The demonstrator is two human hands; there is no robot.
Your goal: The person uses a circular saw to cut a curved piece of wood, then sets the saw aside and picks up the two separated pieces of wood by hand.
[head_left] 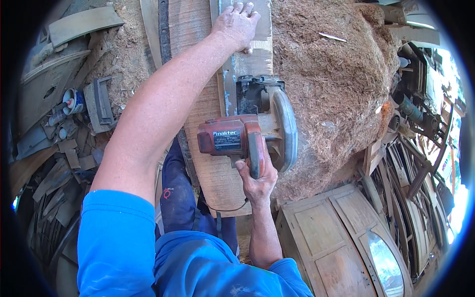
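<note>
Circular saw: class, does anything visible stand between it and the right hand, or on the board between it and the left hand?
Nothing visible does. The right hand already grips the circular saw by its rear handle, and only bare board shows between the saw's front and the left hand.
</note>
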